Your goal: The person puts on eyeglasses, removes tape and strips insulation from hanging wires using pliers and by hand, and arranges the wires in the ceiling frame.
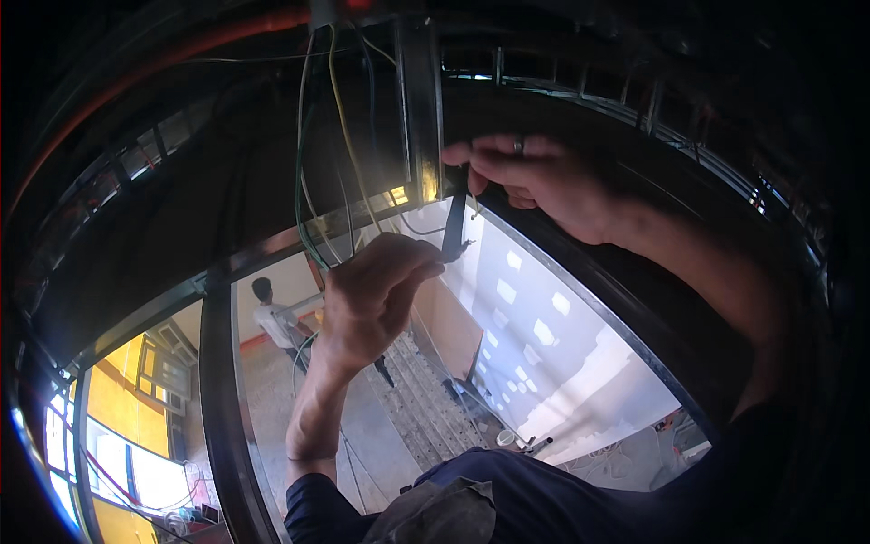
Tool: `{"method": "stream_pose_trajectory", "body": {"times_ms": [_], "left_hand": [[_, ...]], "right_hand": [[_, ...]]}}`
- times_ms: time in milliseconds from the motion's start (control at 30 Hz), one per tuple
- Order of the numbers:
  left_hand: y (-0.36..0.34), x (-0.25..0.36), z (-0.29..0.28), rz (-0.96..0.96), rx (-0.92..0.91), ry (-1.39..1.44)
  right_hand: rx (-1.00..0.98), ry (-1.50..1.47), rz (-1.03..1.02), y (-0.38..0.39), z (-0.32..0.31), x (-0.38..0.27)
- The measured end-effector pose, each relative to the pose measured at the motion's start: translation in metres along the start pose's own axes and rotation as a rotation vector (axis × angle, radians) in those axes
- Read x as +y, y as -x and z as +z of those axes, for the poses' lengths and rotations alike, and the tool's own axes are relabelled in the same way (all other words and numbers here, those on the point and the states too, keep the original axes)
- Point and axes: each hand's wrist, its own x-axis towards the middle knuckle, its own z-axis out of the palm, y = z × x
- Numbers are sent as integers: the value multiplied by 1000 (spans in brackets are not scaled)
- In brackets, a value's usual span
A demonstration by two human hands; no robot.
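My left hand (370, 295) is raised in the middle, its thumb and fingers pinched on the lower end of a dark flat strip (456, 220) that looks like tape. My right hand (544, 177), with a ring on one finger, reaches in from the right and pinches the strip's upper end. The strip runs almost upright between the two hands. Small wire ends (468, 244) stick out beside my left fingertips. Several thin wires, among them a yellow wire (346, 127) and a green wire (300, 181), hang down behind my left hand.
Metal ceiling framing surrounds the opening, with an upright metal stud (420, 109) above my hands and a dark beam (222, 381) at left. Below, a person (274, 319) stands on the floor. A patched wall panel (544, 335) is at right; an orange pipe (136, 86) curves overhead.
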Motion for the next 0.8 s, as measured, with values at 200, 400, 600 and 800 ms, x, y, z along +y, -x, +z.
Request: {"method": "stream_pose_trajectory", "body": {"times_ms": [200, 400, 600, 800], "left_hand": [[3, 2, -6, -36, 61, -39], [2, -8, 4, 74, 61, -116], [8, -8, 5, -74, 11, -120], [14, -14, 3, -117, 12, -137]], "right_hand": [[-292, 872, -384, 40, 8, 11], [-204, 833, -483, 73, 31, -59], [-50, 950, -272, 20, -87, -43], [0, 908, 452, 33, -98, -14]]}}
